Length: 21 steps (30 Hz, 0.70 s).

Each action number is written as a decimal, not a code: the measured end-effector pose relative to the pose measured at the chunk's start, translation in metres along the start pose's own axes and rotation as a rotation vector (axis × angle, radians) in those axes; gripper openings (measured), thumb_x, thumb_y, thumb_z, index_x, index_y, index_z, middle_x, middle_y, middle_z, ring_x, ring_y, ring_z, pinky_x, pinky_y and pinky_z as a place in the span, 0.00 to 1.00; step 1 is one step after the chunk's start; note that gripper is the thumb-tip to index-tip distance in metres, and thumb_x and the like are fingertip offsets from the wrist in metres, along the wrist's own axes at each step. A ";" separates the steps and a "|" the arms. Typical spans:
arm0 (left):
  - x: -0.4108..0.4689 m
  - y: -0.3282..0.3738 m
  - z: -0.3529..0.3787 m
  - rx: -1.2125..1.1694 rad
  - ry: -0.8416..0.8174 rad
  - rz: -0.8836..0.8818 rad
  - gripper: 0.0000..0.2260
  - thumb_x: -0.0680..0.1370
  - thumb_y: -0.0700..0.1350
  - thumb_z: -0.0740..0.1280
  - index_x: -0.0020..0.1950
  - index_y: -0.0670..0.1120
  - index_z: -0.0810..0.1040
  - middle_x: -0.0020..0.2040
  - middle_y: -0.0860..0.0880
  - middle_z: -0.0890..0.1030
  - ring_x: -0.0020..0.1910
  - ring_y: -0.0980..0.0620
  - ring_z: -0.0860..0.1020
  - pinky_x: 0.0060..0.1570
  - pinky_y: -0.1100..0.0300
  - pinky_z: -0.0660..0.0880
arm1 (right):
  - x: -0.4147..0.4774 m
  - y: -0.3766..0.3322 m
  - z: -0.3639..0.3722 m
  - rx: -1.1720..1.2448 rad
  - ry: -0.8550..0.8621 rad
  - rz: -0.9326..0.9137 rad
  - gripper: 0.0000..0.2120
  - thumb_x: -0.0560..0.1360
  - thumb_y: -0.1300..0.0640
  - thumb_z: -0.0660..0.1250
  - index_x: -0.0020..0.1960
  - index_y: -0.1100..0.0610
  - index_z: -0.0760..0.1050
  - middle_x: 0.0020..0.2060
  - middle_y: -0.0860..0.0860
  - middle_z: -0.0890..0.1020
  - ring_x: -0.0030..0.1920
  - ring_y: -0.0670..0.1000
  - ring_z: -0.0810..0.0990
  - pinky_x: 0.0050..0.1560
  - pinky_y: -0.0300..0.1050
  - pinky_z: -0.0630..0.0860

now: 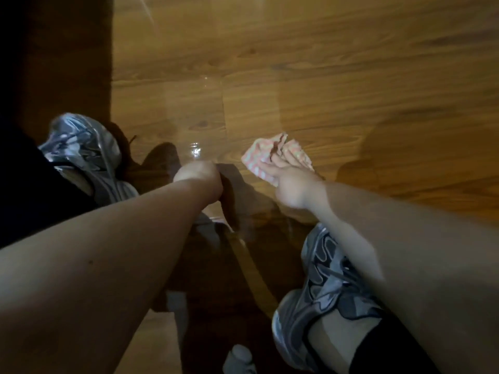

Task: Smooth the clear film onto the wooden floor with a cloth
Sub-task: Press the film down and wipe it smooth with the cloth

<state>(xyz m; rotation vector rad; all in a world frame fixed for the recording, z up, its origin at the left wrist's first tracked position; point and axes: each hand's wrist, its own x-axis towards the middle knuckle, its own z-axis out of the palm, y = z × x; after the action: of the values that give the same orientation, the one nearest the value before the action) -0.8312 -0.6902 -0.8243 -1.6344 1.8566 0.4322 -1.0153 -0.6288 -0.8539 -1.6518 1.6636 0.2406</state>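
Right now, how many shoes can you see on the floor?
2. The left shoe is at the left, about mid-height. The right shoe is at the lower right, partly covered. No others show.

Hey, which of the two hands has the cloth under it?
The right hand, its fingers lying on the pink striped cloth on the wooden floor. The left hand, nearer the middle, touches no cloth; its fingers are hidden.

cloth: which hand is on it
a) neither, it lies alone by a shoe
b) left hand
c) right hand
c: the right hand rests on the pink-and-white cloth on the wooden floor, while the left hand is apart from it.
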 end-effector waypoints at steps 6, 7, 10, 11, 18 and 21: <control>0.000 -0.040 -0.004 -0.189 0.065 0.045 0.06 0.74 0.43 0.65 0.48 0.46 0.80 0.43 0.46 0.80 0.41 0.47 0.78 0.39 0.56 0.76 | 0.013 -0.016 0.004 0.093 0.227 0.193 0.30 0.74 0.55 0.59 0.74 0.40 0.56 0.74 0.41 0.58 0.75 0.46 0.54 0.76 0.45 0.48; 0.000 -0.044 -0.004 -0.269 0.081 0.068 0.10 0.74 0.44 0.64 0.53 0.47 0.80 0.47 0.46 0.82 0.45 0.46 0.79 0.44 0.55 0.77 | 0.019 -0.023 0.001 0.180 0.066 0.082 0.23 0.74 0.55 0.59 0.66 0.37 0.65 0.64 0.34 0.70 0.66 0.36 0.65 0.72 0.38 0.58; 0.002 -0.053 -0.001 -0.458 0.135 0.230 0.27 0.74 0.45 0.64 0.74 0.53 0.65 0.65 0.44 0.75 0.63 0.43 0.74 0.60 0.57 0.70 | 0.031 -0.063 -0.003 0.960 -0.122 -0.253 0.15 0.73 0.60 0.49 0.42 0.39 0.64 0.26 0.41 0.70 0.25 0.34 0.66 0.28 0.28 0.55; 0.003 -0.054 0.000 -0.508 0.146 0.271 0.28 0.76 0.46 0.64 0.76 0.53 0.61 0.70 0.44 0.71 0.68 0.44 0.69 0.63 0.59 0.66 | 0.033 -0.083 0.001 0.952 -0.056 -0.249 0.20 0.76 0.64 0.47 0.49 0.41 0.70 0.28 0.41 0.74 0.24 0.35 0.67 0.26 0.25 0.56; 0.018 -0.071 0.031 -0.312 0.350 0.378 0.28 0.79 0.51 0.56 0.79 0.48 0.53 0.79 0.49 0.53 0.78 0.48 0.46 0.74 0.52 0.45 | 0.049 -0.119 0.007 0.772 0.410 -0.060 0.21 0.77 0.71 0.53 0.67 0.61 0.72 0.68 0.60 0.71 0.56 0.55 0.77 0.51 0.33 0.73; 0.023 -0.076 0.052 -0.263 0.231 0.488 0.34 0.79 0.57 0.57 0.79 0.48 0.46 0.80 0.49 0.47 0.78 0.50 0.44 0.74 0.50 0.45 | 0.052 -0.103 0.005 0.454 0.560 0.200 0.20 0.75 0.65 0.57 0.62 0.52 0.76 0.71 0.53 0.68 0.70 0.55 0.65 0.68 0.41 0.62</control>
<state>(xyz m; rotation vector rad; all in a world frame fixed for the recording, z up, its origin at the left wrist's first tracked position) -0.7459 -0.6900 -0.8666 -1.4246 2.4715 0.7450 -0.9119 -0.6809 -0.8512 -1.2671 2.1000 -0.5193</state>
